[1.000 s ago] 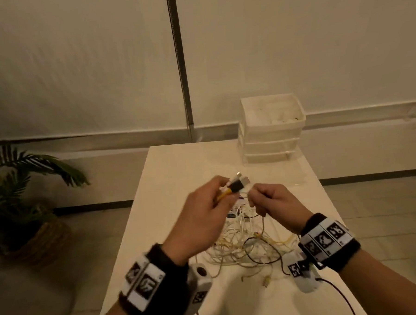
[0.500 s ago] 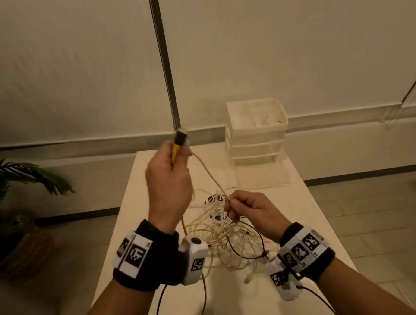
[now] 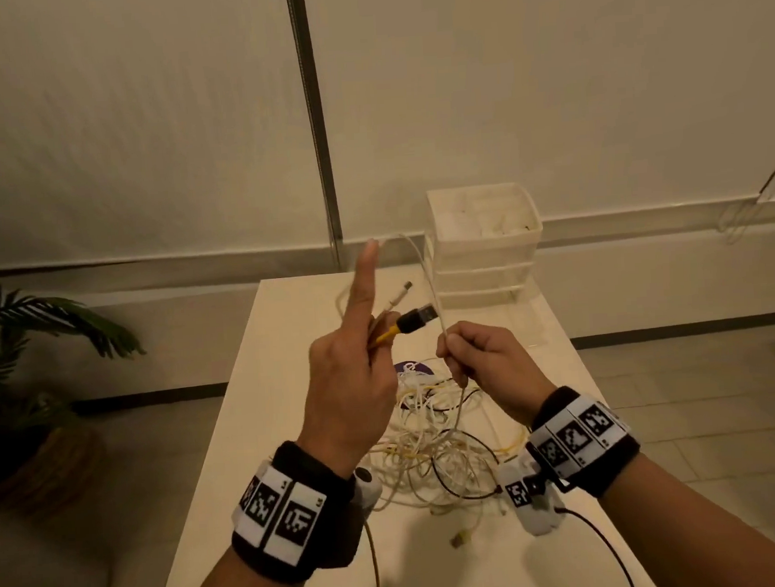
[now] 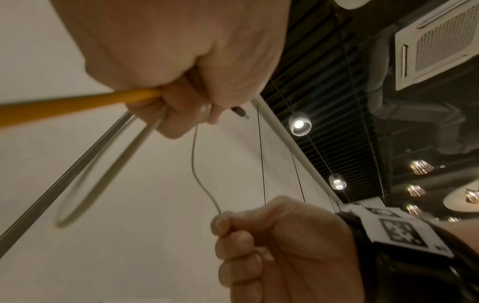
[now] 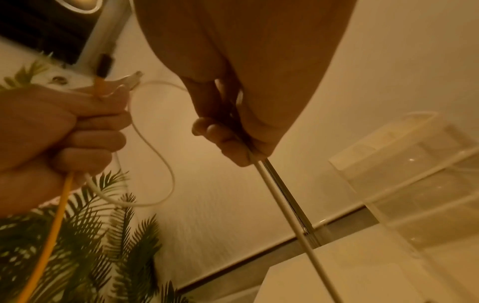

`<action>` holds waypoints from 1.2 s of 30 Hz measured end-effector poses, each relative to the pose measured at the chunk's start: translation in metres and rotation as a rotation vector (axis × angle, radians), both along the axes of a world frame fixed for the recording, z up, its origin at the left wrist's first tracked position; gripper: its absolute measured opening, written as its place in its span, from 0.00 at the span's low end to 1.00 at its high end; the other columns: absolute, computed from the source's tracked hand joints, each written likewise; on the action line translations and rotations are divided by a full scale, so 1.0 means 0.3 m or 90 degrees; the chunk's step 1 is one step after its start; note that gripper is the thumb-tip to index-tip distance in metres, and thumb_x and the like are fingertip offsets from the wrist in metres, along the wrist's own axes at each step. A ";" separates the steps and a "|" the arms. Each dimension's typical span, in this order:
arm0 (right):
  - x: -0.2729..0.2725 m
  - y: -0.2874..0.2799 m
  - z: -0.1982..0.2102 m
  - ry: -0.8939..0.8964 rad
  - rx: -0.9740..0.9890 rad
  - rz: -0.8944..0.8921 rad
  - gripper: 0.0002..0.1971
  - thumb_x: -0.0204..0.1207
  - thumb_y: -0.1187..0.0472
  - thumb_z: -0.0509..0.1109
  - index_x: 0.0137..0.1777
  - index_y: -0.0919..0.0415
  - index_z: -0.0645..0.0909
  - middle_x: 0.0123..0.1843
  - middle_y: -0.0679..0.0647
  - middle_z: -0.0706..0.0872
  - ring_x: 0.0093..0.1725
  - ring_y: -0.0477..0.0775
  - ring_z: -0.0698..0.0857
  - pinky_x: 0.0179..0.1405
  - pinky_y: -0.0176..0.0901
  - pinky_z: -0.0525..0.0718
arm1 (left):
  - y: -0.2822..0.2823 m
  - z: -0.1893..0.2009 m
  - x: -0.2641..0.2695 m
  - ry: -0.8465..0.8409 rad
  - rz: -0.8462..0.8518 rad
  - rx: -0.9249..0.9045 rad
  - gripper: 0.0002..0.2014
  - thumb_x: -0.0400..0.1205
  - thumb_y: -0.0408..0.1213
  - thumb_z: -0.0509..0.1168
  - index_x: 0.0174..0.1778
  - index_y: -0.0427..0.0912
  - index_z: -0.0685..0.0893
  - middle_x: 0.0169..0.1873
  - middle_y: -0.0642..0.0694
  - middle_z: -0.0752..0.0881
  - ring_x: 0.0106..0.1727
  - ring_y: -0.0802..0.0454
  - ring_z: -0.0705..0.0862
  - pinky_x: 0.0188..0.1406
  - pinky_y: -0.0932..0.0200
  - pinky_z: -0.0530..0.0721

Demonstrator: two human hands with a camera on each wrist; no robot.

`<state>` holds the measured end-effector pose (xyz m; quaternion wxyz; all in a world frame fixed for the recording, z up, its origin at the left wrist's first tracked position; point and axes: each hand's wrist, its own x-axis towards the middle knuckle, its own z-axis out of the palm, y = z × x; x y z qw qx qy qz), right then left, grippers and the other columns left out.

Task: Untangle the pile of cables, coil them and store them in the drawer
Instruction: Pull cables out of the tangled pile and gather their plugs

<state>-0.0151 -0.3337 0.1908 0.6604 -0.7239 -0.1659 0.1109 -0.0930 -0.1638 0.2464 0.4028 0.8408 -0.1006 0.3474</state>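
The left hand is up in the air above the pile. Its first finger points straight up, and the other fingers are curled around a yellow cable and a white cable. The yellow cable ends in a black plug that sticks out to the right of the hand. A small white plug pokes out just above it. The white cable makes a loop over the raised finger and comes down to the right hand.

The right hand is closed in a fist just to the right of the left hand, a bit lower. It pinches the white cable (a thin grey braided one runs beside it in the right wrist view) and the cable hangs down to the pile.

The pile lies on the table under both hands, a messy heap of white, yellow and black cables. Past the hands, at the far end of the table, stands the drawer box. Far off to the left of the left hand is a plant.
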 end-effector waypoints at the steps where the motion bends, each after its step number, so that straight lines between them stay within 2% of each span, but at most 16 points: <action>1: 0.006 -0.004 0.004 0.018 0.007 -0.020 0.14 0.85 0.67 0.57 0.41 0.65 0.81 0.26 0.52 0.76 0.26 0.50 0.72 0.30 0.41 0.72 | 0.003 0.003 0.002 -0.028 0.000 -0.004 0.37 0.82 0.27 0.61 0.84 0.54 0.53 0.21 0.47 0.73 0.23 0.55 0.71 0.24 0.73 0.66; 4: -0.006 -0.013 0.027 0.016 -0.015 -0.028 0.15 0.85 0.67 0.58 0.38 0.62 0.81 0.25 0.50 0.76 0.26 0.49 0.71 0.30 0.44 0.70 | 0.007 0.012 0.013 -0.021 -0.060 0.005 0.33 0.83 0.28 0.61 0.82 0.55 0.61 0.23 0.45 0.78 0.22 0.55 0.72 0.27 0.71 0.73; 6: -0.033 -0.007 0.062 -0.028 -0.038 0.016 0.15 0.84 0.68 0.59 0.38 0.62 0.82 0.26 0.52 0.77 0.27 0.49 0.72 0.30 0.41 0.71 | -0.004 -0.006 0.032 0.101 -0.129 0.054 0.25 0.84 0.32 0.62 0.77 0.56 0.74 0.34 0.46 0.89 0.28 0.55 0.81 0.33 0.61 0.83; 8: -0.053 0.000 0.099 -0.048 -0.029 0.056 0.13 0.82 0.72 0.61 0.40 0.63 0.84 0.26 0.50 0.79 0.28 0.50 0.73 0.29 0.40 0.73 | -0.019 -0.032 0.043 0.209 -0.180 0.092 0.22 0.84 0.35 0.62 0.73 0.56 0.77 0.44 0.48 0.91 0.37 0.56 0.86 0.39 0.57 0.83; 11: -0.051 -0.002 0.126 -0.040 -0.004 0.076 0.10 0.82 0.71 0.63 0.46 0.67 0.87 0.27 0.51 0.81 0.28 0.50 0.75 0.29 0.42 0.75 | -0.020 -0.042 0.052 0.211 -0.149 0.086 0.16 0.81 0.30 0.62 0.62 0.50 0.82 0.32 0.54 0.85 0.31 0.65 0.81 0.29 0.73 0.70; 13: -0.053 -0.009 0.118 -0.041 -0.013 0.091 0.11 0.83 0.69 0.62 0.47 0.63 0.87 0.29 0.55 0.82 0.29 0.52 0.76 0.31 0.42 0.76 | -0.013 -0.031 0.057 0.189 -0.092 0.097 0.07 0.81 0.28 0.62 0.45 0.46 0.78 0.26 0.56 0.78 0.28 0.65 0.77 0.25 0.70 0.65; 15: -0.058 -0.015 0.096 -0.010 0.003 0.095 0.12 0.83 0.68 0.62 0.49 0.63 0.88 0.32 0.57 0.84 0.30 0.53 0.77 0.32 0.41 0.78 | 0.003 -0.014 0.067 0.174 -0.040 0.099 0.10 0.82 0.28 0.62 0.38 0.45 0.72 0.25 0.58 0.74 0.29 0.67 0.76 0.24 0.70 0.66; 18: -0.062 -0.014 0.040 0.020 0.006 0.101 0.12 0.84 0.69 0.61 0.51 0.68 0.87 0.33 0.56 0.84 0.32 0.52 0.77 0.34 0.39 0.79 | 0.056 0.017 0.089 0.138 0.065 0.048 0.06 0.83 0.27 0.61 0.41 0.39 0.78 0.29 0.56 0.76 0.30 0.64 0.76 0.25 0.62 0.66; 20: -0.068 -0.011 -0.010 0.030 -0.005 0.111 0.12 0.84 0.68 0.61 0.48 0.66 0.87 0.32 0.54 0.83 0.33 0.53 0.78 0.34 0.39 0.79 | 0.094 0.041 0.102 0.110 0.142 -0.017 0.06 0.85 0.30 0.60 0.45 0.39 0.82 0.31 0.52 0.77 0.29 0.60 0.72 0.26 0.57 0.65; 24: -0.079 -0.008 -0.085 0.052 -0.022 0.088 0.12 0.84 0.69 0.60 0.46 0.67 0.86 0.30 0.52 0.82 0.32 0.50 0.78 0.34 0.41 0.78 | 0.137 0.074 0.098 0.048 0.204 -0.095 0.07 0.87 0.35 0.59 0.47 0.46 0.81 0.29 0.56 0.74 0.29 0.60 0.71 0.26 0.65 0.65; 26: -0.070 -0.009 -0.096 0.053 -0.021 0.060 0.13 0.84 0.70 0.60 0.44 0.67 0.85 0.29 0.52 0.81 0.30 0.49 0.77 0.34 0.42 0.76 | 0.132 0.071 0.079 0.025 0.189 -0.094 0.07 0.87 0.33 0.60 0.54 0.45 0.82 0.29 0.58 0.73 0.30 0.64 0.73 0.26 0.65 0.67; 28: -0.054 -0.006 -0.078 0.038 -0.008 0.037 0.13 0.84 0.69 0.60 0.43 0.65 0.85 0.29 0.53 0.80 0.30 0.50 0.75 0.34 0.43 0.75 | 0.105 0.062 0.049 0.007 0.124 -0.041 0.18 0.84 0.28 0.60 0.70 0.44 0.79 0.31 0.60 0.75 0.29 0.69 0.74 0.26 0.72 0.71; 30: -0.040 0.004 -0.036 0.010 -0.010 0.045 0.13 0.84 0.68 0.61 0.42 0.64 0.85 0.29 0.53 0.79 0.30 0.52 0.74 0.33 0.44 0.74 | 0.062 0.032 0.027 0.041 -0.008 0.052 0.26 0.81 0.24 0.60 0.76 0.46 0.75 0.32 0.62 0.80 0.29 0.73 0.76 0.29 0.81 0.71; 32: -0.034 0.017 0.021 -0.008 0.004 0.068 0.10 0.83 0.69 0.62 0.46 0.69 0.85 0.29 0.51 0.80 0.29 0.51 0.75 0.31 0.43 0.74 | 0.024 -0.009 0.034 0.125 -0.103 0.117 0.24 0.81 0.25 0.64 0.73 0.47 0.78 0.29 0.61 0.82 0.29 0.71 0.78 0.31 0.80 0.71; 34: -0.029 0.027 0.075 -0.009 0.038 0.079 0.09 0.83 0.70 0.62 0.48 0.71 0.84 0.28 0.48 0.81 0.28 0.47 0.76 0.30 0.40 0.74 | 0.016 -0.039 0.057 0.168 -0.105 0.121 0.15 0.83 0.29 0.64 0.64 0.46 0.82 0.27 0.59 0.80 0.28 0.61 0.78 0.28 0.73 0.69; 36: -0.023 0.031 0.107 -0.019 0.058 0.087 0.09 0.82 0.67 0.62 0.49 0.68 0.84 0.28 0.50 0.81 0.28 0.49 0.76 0.31 0.41 0.73 | 0.022 -0.047 0.075 0.148 -0.079 0.104 0.04 0.84 0.33 0.62 0.49 0.45 0.81 0.27 0.56 0.80 0.28 0.56 0.76 0.26 0.68 0.67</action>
